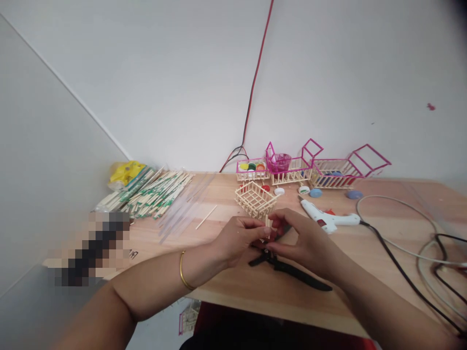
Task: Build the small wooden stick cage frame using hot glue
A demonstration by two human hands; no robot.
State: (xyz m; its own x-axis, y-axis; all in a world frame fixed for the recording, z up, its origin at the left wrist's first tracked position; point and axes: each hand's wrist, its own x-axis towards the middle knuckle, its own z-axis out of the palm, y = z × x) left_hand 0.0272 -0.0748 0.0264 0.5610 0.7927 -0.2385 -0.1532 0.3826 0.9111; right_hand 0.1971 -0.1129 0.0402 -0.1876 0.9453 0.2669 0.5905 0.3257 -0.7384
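Between the fingertips of my left hand (242, 238) are short pale wooden sticks (267, 221), held upright. My right hand (297, 233) closes on the same sticks from the other side, thumb and fingers curled round them. Just beneath both hands lies a pair of black-handled pliers or cutters (301, 278), its head partly covered by my fingers. A small square basket of bare wooden sticks (255, 199) stands right behind my hands. To the right, a white glue gun (326, 216) rests on its side on the table.
Pink-edged stick carts (333, 172) line the wall, one holding a pink cup (280, 163). Bundled chopsticks (156, 194) and a yellow packet (127, 172) are at left. One loose stick (206, 217) lies nearer. Paint lids (315, 193) sit behind the glue gun; cables (397, 257) loop at right.
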